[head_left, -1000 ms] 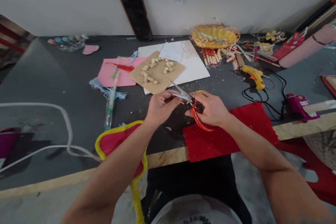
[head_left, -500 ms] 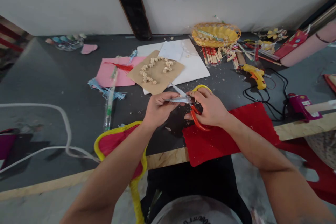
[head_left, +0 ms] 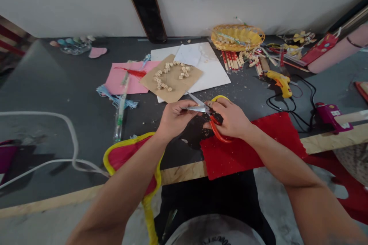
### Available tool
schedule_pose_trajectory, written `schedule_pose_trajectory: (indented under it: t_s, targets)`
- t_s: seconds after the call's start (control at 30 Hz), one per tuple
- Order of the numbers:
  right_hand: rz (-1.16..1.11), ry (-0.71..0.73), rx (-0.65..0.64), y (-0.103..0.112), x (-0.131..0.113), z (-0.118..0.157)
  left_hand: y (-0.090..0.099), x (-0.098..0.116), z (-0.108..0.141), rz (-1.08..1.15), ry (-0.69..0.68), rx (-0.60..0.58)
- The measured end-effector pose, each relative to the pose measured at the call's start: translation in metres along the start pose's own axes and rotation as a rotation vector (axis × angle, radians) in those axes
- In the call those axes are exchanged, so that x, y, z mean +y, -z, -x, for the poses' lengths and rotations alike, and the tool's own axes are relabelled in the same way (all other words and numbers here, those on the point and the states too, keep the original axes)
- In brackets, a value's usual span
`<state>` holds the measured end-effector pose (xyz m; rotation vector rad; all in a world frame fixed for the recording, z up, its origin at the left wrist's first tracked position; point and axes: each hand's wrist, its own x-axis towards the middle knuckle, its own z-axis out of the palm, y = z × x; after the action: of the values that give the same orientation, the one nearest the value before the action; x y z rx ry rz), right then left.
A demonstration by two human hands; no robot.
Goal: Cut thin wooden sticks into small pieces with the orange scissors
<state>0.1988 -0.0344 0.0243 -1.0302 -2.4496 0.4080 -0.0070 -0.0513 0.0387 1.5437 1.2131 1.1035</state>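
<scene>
Fingers [head_left: 220, 106] of your right hand [head_left: 232, 120] grip the scissors [head_left: 204, 108], blades parted above the desk [head_left: 77, 84] at your left hand [head_left: 174, 119], whose own hold can't be made out: apparently you're snipping, so squeeze clear of that hand next.

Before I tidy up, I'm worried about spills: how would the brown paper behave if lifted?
The brown paper looks thin and flat, so it's probably light and apt to bend. The pale pieces on it could slide off if it tilts, unless stuck down, which I can't tell.
</scene>
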Motion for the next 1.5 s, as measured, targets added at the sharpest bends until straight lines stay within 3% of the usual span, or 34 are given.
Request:
schedule_pose_trajectory:
  t_s: [0.23, 0.4, 0.7, 1.1, 1.5]
  targets:
    - [0.077, -0.058, -0.028, 0.005, -0.008, 0.003, -0.005, -0.008, 0.001, 0.120, 0.031, 0.015]
    - [0.047, -0.103, -0.022, 0.006, -0.007, 0.001, -0.008, -0.016, 0.001, 0.169, 0.035, 0.089]
    - [0.106, -0.054, -0.009, 0.006, -0.003, -0.001, 0.000, -0.007, 0.001, 0.035, 0.020, -0.008]
    - [0.037, -0.024, -0.038, 0.003, -0.002, 0.001, -0.001, -0.004, 0.000, 0.074, 0.027, -0.039]
    - [-0.073, -0.111, -0.018, 0.004, -0.006, 0.000, -0.007, -0.002, 0.000, 0.061, -0.005, 0.113]
